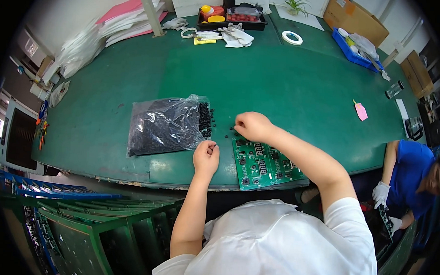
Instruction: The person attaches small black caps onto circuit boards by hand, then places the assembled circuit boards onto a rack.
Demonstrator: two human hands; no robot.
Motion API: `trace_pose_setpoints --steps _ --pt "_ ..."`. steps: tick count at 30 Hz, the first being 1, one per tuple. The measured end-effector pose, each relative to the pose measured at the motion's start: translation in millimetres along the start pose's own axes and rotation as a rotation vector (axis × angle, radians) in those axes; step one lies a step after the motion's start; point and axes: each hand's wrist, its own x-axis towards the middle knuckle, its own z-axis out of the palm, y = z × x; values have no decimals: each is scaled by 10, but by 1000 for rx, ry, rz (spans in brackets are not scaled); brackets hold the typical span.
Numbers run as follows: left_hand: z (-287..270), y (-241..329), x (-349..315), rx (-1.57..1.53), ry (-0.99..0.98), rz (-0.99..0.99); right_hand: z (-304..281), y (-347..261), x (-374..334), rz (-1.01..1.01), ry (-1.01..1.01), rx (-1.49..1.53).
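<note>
My left hand [206, 157] is closed, thumb against the curled fingers, by the near right corner of a clear plastic bag [161, 125]. Whatever it pinches is too small to make out. The bag lies on its side, full of small black parts, and a pile of loose black parts [204, 118] spills from its open right end. My right hand [253, 126] is closed over the far left edge of a green circuit board [251, 169] with digit displays and small buttons. Its fingertips point down to the left, near a few stray black parts; anything between them is hidden.
The green table [291, 86] carries gloves [235, 36], a black tray [257, 25], a tape roll [292, 38] and a blue bin [353, 54] along its far side. White sheets [81, 45] are stacked far left. At right, a gloved co-worker [410, 170] holds another board.
</note>
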Motion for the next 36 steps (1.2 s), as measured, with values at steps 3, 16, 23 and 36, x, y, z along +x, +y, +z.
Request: trace_pose_setpoints --steps 3,16,23,36 --pt "-6 18 -27 -209 -3 -99 194 77 409 135 -342 -144" --pt "51 489 66 -98 -332 26 291 -15 523 127 -401 -316" --pt "157 689 28 -3 -392 41 270 -41 528 144 -389 -271" --pt "310 841 -154 399 -316 293 -95 323 -271 -71 10 43"
